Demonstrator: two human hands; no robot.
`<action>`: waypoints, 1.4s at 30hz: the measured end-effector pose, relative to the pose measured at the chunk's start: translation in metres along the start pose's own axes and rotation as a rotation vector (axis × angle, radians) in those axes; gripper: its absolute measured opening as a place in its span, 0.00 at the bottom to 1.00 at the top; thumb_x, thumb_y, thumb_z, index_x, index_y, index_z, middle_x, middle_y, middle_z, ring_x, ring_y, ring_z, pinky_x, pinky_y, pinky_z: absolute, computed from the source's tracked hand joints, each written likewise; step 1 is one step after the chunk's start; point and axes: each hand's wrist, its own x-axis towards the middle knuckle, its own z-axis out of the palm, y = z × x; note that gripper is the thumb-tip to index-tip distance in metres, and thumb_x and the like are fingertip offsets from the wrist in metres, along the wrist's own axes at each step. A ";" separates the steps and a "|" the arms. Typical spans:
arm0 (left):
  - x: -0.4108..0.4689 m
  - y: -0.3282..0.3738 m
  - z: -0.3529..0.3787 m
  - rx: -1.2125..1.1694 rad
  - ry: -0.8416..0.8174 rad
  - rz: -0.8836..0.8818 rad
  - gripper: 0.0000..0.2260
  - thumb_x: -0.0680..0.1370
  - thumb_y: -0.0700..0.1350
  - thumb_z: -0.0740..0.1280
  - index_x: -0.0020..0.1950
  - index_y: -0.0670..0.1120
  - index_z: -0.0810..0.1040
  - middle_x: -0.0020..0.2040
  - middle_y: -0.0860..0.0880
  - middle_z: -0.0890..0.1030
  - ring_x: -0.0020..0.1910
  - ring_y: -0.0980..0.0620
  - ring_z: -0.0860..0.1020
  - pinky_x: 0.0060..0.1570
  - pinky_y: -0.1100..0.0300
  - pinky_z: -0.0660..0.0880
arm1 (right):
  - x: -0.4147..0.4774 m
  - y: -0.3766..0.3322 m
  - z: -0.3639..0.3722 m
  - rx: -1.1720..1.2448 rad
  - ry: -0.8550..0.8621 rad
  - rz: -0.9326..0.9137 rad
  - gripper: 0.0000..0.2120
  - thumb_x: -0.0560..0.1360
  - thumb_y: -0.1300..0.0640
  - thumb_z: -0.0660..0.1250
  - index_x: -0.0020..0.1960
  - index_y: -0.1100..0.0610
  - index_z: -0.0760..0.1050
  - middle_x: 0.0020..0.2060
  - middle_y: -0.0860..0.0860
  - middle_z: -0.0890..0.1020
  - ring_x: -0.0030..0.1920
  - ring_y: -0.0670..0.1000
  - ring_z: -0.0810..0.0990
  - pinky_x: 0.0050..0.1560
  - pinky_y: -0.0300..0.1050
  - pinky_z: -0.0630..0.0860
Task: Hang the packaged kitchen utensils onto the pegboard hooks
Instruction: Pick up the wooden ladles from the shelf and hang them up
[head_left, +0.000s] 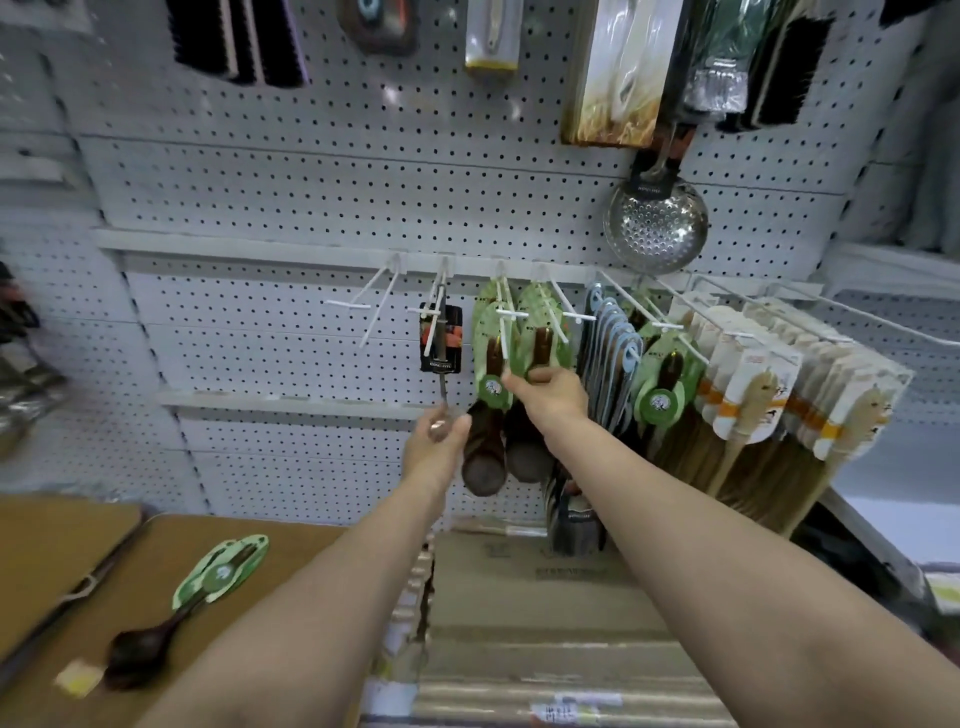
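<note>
A metal spoon on a black card (440, 338) hangs from a white pegboard hook (435, 312). My left hand (439, 447) grips the spoon's bowl at the bottom. Just to the right, dark wooden spoons on green cards (493, 358) hang on two more hooks. My right hand (550, 392) pinches the lower edge of those green cards. One more wooden spoon on a green card (218, 577) lies on the brown table (291, 540) at the lower left. An empty double hook (363, 306) juts out left of the black card.
Further right hang blue-carded utensils (610, 343), more green cards (662, 379) and a thick row of bamboo utensils (769, 384). A perforated metal skimmer (655, 226) hangs above. Cardboard boxes (545, 608) stand below my arms. Brushes hang along the top.
</note>
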 end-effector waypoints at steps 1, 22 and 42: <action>-0.006 0.004 -0.009 0.039 0.029 0.033 0.21 0.79 0.49 0.70 0.71 0.52 0.72 0.67 0.48 0.76 0.58 0.52 0.73 0.58 0.55 0.70 | -0.008 -0.001 0.001 -0.066 -0.044 -0.028 0.28 0.73 0.42 0.75 0.66 0.58 0.77 0.63 0.54 0.80 0.63 0.55 0.78 0.59 0.45 0.73; 0.003 0.081 -0.277 1.044 0.202 0.318 0.23 0.81 0.59 0.62 0.74 0.53 0.69 0.70 0.44 0.72 0.70 0.41 0.66 0.61 0.46 0.70 | -0.149 -0.117 0.190 -0.603 -0.336 -0.505 0.29 0.80 0.37 0.60 0.76 0.52 0.66 0.68 0.55 0.77 0.65 0.57 0.77 0.62 0.53 0.75; 0.158 -0.060 -0.478 1.100 -0.038 -0.037 0.25 0.78 0.65 0.60 0.71 0.54 0.71 0.66 0.44 0.78 0.60 0.40 0.78 0.59 0.44 0.76 | -0.116 -0.056 0.417 -0.663 -0.515 -0.136 0.30 0.81 0.39 0.60 0.76 0.57 0.66 0.67 0.57 0.77 0.66 0.58 0.76 0.65 0.53 0.74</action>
